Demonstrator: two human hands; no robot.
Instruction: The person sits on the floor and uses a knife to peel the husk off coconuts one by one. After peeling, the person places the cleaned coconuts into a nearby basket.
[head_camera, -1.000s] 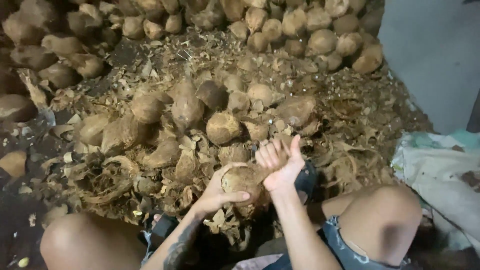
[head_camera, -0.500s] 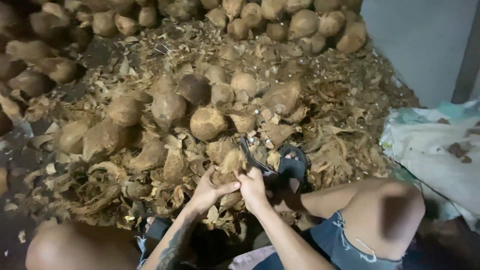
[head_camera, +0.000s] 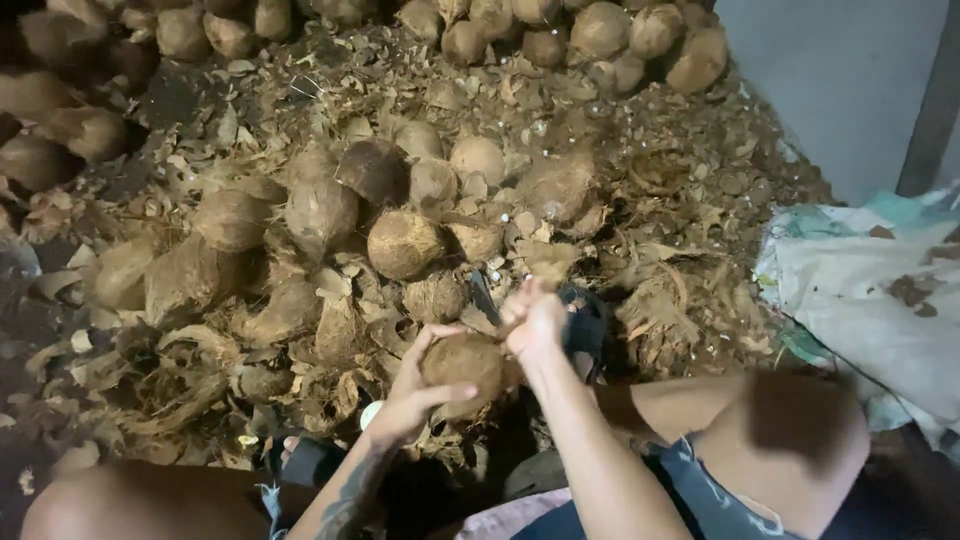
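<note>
Cupping a round, brown, fibrous coconut (head_camera: 462, 362) in the left hand (head_camera: 410, 395), low between the knees, beside the husk heap.

Clenching the right hand (head_camera: 532, 318) at the nut's upper edge, lower than a second ago, when raised open-fingered above it. Blurring there; whether gripping husk or the dark blade (head_camera: 484, 297) behind, impossible to tell.

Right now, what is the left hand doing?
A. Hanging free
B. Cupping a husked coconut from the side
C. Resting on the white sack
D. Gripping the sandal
B: the left hand wraps its fingers round the brown coconut, while the right hand is at the coconut's upper edge.
</note>
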